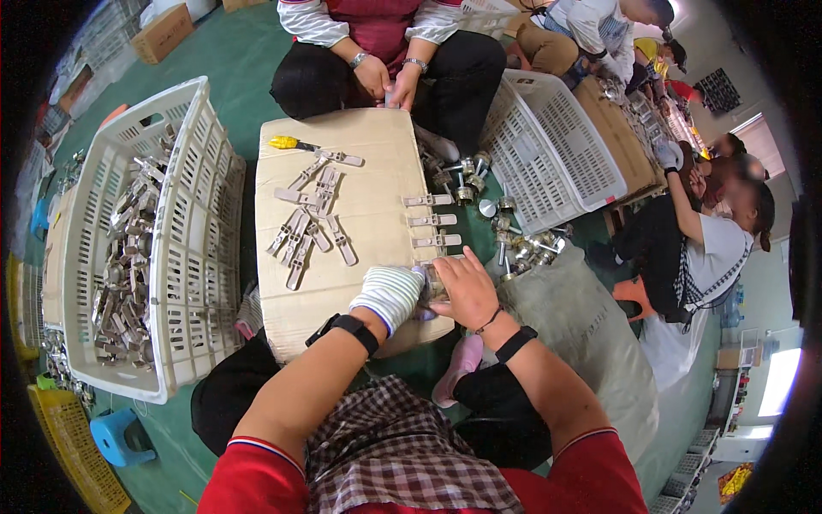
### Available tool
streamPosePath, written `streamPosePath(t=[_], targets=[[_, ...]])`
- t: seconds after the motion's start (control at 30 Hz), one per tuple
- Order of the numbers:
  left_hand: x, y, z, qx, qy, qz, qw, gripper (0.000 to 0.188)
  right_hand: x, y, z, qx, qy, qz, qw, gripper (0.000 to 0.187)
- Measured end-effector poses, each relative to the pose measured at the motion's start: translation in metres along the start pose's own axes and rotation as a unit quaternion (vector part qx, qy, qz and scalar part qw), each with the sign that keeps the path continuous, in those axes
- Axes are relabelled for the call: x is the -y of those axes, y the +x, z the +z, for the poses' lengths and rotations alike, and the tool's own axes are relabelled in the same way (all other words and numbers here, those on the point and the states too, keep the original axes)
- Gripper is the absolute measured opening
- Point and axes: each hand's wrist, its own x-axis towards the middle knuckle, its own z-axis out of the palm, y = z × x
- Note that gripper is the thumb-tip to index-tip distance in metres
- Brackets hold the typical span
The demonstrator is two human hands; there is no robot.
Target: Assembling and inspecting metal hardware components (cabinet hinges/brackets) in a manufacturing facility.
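In a striped knit glove, my left hand (390, 295) is closed at the near right edge of a cardboard-topped work surface (360, 197). My bare right hand (465, 289) closes in from the other side. Between them is a shiny metal part (433, 284), mostly covered by fingers, so its kind is unclear. Just beyond my hands, three flat metal clips (437, 241) lie in a column along the right edge. Several more metal clips (324, 193) are scattered left of centre. A yellow-handled tool (291, 143) rests near the far left corner.
A white plastic crate (195, 214) full of metal clips stands at left. Round metal fittings with stems (514, 248) are heaped right of the cardboard, beside another white crate (548, 146) and a grey sack (582, 325). A co-worker (385, 68) sits opposite, hands together. A blue stool (120, 437) is at lower left.
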Motion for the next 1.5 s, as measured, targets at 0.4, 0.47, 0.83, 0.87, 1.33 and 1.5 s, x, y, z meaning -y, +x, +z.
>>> streamPosePath(t=[0.4, 0.47, 0.83, 0.87, 1.33, 1.5], targets=[[0.012, 0.015, -0.013, 0.067, -0.056, -0.005, 0.996, 0.021, 0.009, 0.009, -0.018, -0.012, -0.023, 0.016, 1.000, 0.076], [0.015, 0.020, -0.013, 0.081, -0.064, -0.007, 0.995, 0.022, 0.006, 0.008, -0.014, -0.006, -0.012, 0.003, 1.000, 0.073], [0.019, 0.023, -0.027, 0.114, -0.168, 0.000, 0.979, 0.044, -0.023, 0.031, -0.016, 0.092, 0.003, -0.005, 0.996, 0.070], [0.020, 0.019, -0.021, 0.072, -0.151, -0.027, 0.986, 0.054, -0.025, 0.037, -0.017, 0.107, 0.009, -0.003, 0.994, 0.070], [0.019, 0.030, -0.010, -0.061, -0.027, -0.019, 0.998, 0.081, -0.074, 0.096, -0.009, 0.321, 0.175, 0.048, 0.930, 0.071], [0.032, 0.046, -0.004, -0.006, -0.054, -0.016, 0.998, 0.071, -0.063, 0.093, -0.018, 0.247, 0.119, 0.037, 0.961, 0.067]])
